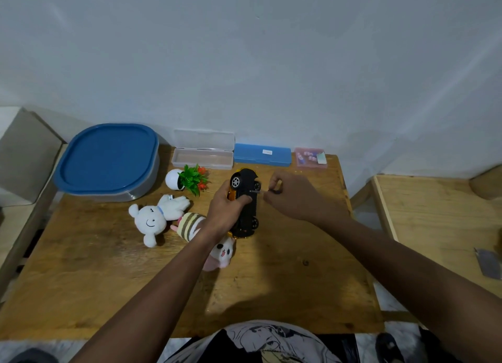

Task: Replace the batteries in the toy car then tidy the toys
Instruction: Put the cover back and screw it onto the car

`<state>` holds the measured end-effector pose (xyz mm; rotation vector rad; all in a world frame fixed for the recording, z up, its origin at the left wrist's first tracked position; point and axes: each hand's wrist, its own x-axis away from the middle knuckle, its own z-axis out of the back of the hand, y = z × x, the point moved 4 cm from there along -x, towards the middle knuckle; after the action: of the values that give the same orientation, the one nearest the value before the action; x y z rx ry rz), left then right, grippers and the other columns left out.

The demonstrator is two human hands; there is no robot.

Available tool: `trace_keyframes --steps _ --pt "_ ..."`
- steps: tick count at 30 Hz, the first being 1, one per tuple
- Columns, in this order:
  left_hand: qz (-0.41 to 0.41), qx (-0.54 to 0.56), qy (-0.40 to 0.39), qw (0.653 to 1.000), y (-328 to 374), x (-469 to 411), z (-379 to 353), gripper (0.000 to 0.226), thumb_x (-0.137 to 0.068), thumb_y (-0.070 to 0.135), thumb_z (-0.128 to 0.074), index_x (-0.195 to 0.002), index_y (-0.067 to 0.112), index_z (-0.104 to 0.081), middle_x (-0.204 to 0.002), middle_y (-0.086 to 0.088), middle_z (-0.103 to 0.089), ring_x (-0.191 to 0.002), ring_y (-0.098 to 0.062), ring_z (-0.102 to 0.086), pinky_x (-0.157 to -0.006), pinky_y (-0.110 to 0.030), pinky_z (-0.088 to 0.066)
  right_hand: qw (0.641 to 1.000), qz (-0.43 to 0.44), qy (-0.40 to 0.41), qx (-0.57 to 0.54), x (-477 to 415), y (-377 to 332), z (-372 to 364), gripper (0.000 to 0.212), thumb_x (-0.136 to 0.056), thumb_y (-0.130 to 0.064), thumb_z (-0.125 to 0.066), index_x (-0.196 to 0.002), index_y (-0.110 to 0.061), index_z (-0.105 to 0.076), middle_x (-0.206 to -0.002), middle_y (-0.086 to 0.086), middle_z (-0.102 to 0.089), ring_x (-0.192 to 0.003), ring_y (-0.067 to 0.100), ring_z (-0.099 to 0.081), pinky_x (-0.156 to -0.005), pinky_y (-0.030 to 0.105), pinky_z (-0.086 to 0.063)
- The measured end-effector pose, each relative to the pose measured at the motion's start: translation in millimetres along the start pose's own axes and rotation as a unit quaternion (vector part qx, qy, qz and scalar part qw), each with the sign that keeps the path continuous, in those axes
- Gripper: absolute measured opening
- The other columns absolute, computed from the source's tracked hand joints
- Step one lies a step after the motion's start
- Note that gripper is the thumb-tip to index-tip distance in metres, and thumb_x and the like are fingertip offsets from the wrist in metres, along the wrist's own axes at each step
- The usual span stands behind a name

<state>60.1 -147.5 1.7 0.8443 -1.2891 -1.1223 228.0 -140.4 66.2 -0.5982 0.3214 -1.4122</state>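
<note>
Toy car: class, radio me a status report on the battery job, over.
Left grip holds toy car on its side, underside rightward. Right grip pinches screwdriver, tip at underside. Plush toys beside left forearm, not blocking.

A small artificial plant point(193, 182) in a white round pot lies tipped on the wooden desk point(285, 281). Behind it, along the white wall point(244, 50), an open clear plastic case point(202, 158) sits just beside a shut blue case point(262, 155).
</note>
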Motion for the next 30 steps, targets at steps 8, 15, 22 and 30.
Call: trace_keyframes --steps 8,15,22,30 --pt "-0.01 0.003 -0.011 1.0 14.3 -4.2 0.0 0.032 -0.089 0.012 -0.067 -0.113 0.032 -0.059 -0.1 0.002 -0.068 -0.089 -0.017 -0.067 -0.068 -0.026 -0.056 0.939 0.223 0.064 0.254 12.2 -13.2 11.9 0.024 -0.099 -0.034 -0.054 -0.094 -0.014 -0.065 -0.074 0.002 -0.063 -0.06 0.018 -0.055 -0.053 0.029 -0.04" --pt "-0.054 -0.045 -0.015 0.997 19.0 -3.6 4.6 0.04 -0.088 0.013 -0.069 -0.123 0.028 -0.059 -0.105 0.003 -0.069 -0.094 -0.014 -0.067 -0.077 -0.031 -0.058 0.973 -0.153 -0.053 -0.166 3.7 9.7 1.4 0.037 -0.099 -0.036 -0.056 -0.081 -0.008 -0.072 -0.061 0.001 -0.055 -0.049 0.01 -0.041 -0.048 0.023 -0.03" --pt "-0.039 -0.026 -0.012 0.999 19.7 -4.9 1.9 0.037 -0.088 0.015 -0.069 -0.119 0.033 -0.058 -0.103 0.006 -0.068 -0.094 -0.011 -0.066 -0.072 -0.024 -0.053 0.971 -0.136 -0.065 -0.186 2.6 10.2 3.9 0.019 -0.085 -0.02 -0.071 -0.095 -0.009 -0.059 -0.084 0.005 -0.06 -0.062 0.013 -0.049 -0.051 0.024 -0.038" --pt "-0.028 -0.018 -0.007 0.999 17.4 -5.3 2.5 0.036 -0.088 0.013 -0.069 -0.12 0.027 -0.06 -0.1 0.004 -0.069 -0.091 -0.014 -0.067 -0.07 -0.024 -0.055 0.931 0.229 0.102 0.264 13.9 -10.4 9.9 0.019 -0.095 -0.031 -0.061 -0.092 -0.014 -0.067 -0.072 0.002 -0.064 -0.059 0.018 -0.056 -0.052 0.027 -0.035"
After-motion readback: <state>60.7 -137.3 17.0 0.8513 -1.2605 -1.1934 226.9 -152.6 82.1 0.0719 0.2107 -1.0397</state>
